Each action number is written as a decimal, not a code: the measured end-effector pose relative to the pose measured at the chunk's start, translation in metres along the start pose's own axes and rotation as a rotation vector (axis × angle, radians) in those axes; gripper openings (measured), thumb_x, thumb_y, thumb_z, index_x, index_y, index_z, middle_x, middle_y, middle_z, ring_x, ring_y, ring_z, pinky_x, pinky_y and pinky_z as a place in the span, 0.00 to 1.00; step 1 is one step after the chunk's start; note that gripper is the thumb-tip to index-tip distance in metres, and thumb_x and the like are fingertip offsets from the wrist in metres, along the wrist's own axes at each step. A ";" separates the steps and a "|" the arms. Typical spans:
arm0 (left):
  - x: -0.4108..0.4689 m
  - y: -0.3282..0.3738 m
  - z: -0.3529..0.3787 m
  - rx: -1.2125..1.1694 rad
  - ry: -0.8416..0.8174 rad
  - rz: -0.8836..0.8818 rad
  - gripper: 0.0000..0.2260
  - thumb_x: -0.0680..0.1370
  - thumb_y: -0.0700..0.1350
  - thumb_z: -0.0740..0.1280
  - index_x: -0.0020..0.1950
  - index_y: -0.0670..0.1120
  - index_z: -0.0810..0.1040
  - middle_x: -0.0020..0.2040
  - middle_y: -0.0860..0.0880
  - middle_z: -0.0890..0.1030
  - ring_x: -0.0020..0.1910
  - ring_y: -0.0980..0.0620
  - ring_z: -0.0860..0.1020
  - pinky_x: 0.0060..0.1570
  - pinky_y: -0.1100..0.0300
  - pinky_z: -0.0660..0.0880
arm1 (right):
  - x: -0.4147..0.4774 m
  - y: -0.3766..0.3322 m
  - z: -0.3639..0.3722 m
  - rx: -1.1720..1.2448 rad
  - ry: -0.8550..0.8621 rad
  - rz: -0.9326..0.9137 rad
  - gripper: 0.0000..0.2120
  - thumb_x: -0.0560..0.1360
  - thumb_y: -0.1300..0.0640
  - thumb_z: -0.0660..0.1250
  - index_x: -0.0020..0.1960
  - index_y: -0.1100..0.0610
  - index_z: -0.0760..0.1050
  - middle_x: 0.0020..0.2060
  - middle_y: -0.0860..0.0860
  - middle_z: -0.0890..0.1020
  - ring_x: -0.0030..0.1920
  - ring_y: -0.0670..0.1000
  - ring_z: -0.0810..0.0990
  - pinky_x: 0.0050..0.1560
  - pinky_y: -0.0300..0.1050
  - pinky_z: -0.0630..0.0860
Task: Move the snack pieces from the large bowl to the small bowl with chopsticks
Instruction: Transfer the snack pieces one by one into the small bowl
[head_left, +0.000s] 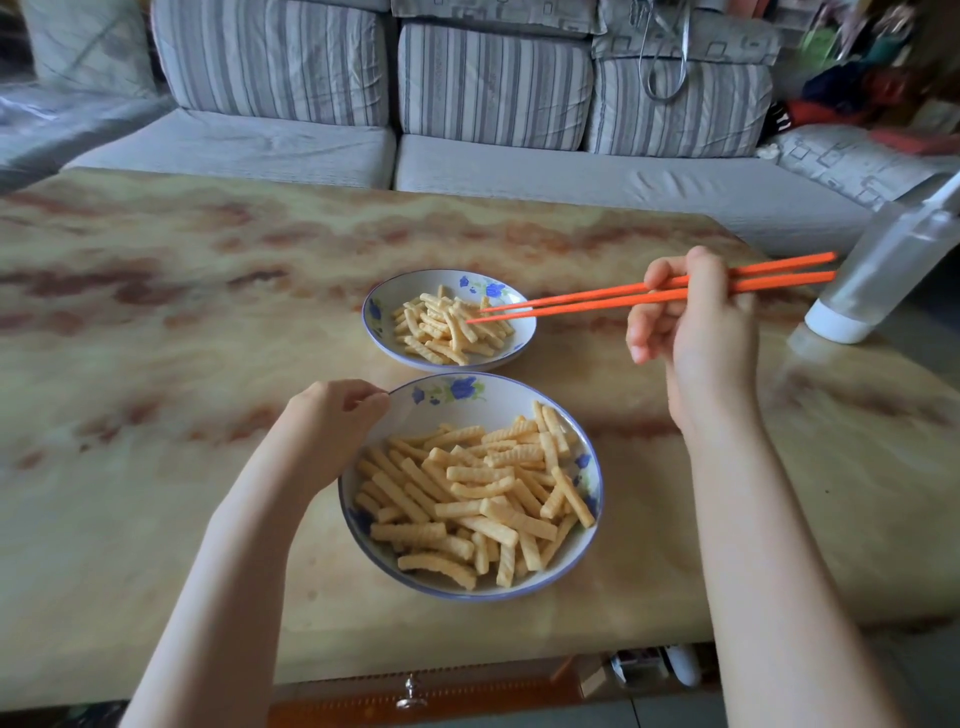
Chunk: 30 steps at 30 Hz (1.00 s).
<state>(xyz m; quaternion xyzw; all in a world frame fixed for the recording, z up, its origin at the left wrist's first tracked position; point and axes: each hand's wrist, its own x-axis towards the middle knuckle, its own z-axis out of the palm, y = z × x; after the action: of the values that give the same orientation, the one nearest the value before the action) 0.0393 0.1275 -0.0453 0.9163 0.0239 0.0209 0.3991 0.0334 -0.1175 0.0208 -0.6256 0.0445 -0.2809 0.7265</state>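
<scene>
Snack pieces (470, 499): pale yellow, ridged, crinkle-cut sticks, short and straight-sided, dry-looking. Most lie heaped in the large bowl (589, 499) at lower centre of the frame; a smaller heap (441, 327) lies in the small bowl (379, 312) just above it, near mid-frame.

Large bowl: round, glazed white ceramic, blue rim line, blue flower print on the inner wall. Small bowl: same glaze and print, shallower, its near rim just beside the large bowl's far rim.

Chopsticks (623, 296): a pair, orange, smooth, slim and tapering, running from right of centre down-left; the tips sit slightly apart over the heap in the small bowl, with no piece visibly caught between them.

Right hand (696, 322): right of centre, raised above the table, fingers curled and clamped on the upper part of the chopsticks.

Left hand (332, 421): left of centre, fingers curled, fingertips pinching the upper-left rim of the large bowl.

Table (156, 338): glossy top, marbled cream and reddish brown.

Bottle (883, 270): clear plastic, white cap, tilted, at the right edge of the frame.

Sofa (363, 93): grey striped fabric cushions, across the top of the frame.
</scene>
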 end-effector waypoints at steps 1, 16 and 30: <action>0.000 0.000 0.000 -0.002 0.003 -0.002 0.09 0.79 0.46 0.62 0.51 0.48 0.82 0.48 0.45 0.81 0.48 0.46 0.76 0.43 0.60 0.67 | 0.000 0.002 0.003 0.007 0.016 -0.006 0.19 0.82 0.58 0.51 0.34 0.58 0.69 0.17 0.50 0.72 0.17 0.50 0.68 0.22 0.41 0.61; 0.000 0.000 -0.001 0.006 -0.006 0.009 0.09 0.78 0.46 0.62 0.50 0.48 0.82 0.48 0.45 0.82 0.49 0.45 0.78 0.43 0.60 0.68 | 0.009 0.054 0.038 -0.052 -0.070 -0.067 0.18 0.84 0.57 0.49 0.40 0.60 0.69 0.19 0.51 0.75 0.19 0.50 0.71 0.24 0.38 0.64; -0.001 -0.001 0.000 -0.008 0.002 0.008 0.09 0.78 0.46 0.63 0.50 0.48 0.82 0.46 0.44 0.82 0.46 0.45 0.78 0.38 0.61 0.70 | 0.014 0.011 -0.003 0.013 -0.268 0.080 0.20 0.82 0.56 0.50 0.35 0.59 0.71 0.16 0.53 0.69 0.16 0.50 0.62 0.21 0.36 0.57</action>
<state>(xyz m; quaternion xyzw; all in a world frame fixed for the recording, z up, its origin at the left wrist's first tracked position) 0.0387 0.1282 -0.0464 0.9149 0.0207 0.0235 0.4025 0.0481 -0.1262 0.0135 -0.6505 -0.0300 -0.1657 0.7406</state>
